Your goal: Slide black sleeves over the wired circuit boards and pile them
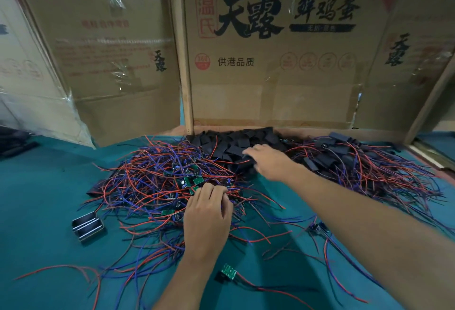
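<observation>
A tangle of red and blue wires with small green circuit boards [192, 181] covers the middle of the teal table. Behind it lies a heap of loose black sleeves [231, 144]. To the right is a pile of sleeved boards [327, 159] with wires trailing out. My left hand [208, 218] rests on the wire tangle, its fingers curled down among the wires near a green board; whether it holds one is hidden. My right hand [267, 162] reaches onto the black sleeves, fingers spread and blurred. One bare board [229, 271] lies alone near the front.
Large cardboard boxes [270, 63] wall off the back of the table. A small black-and-silver metal part [87, 226] sits at the left. Dark items [14, 142] lie at the far left edge. Teal tabletop [44, 186] shows at left and front.
</observation>
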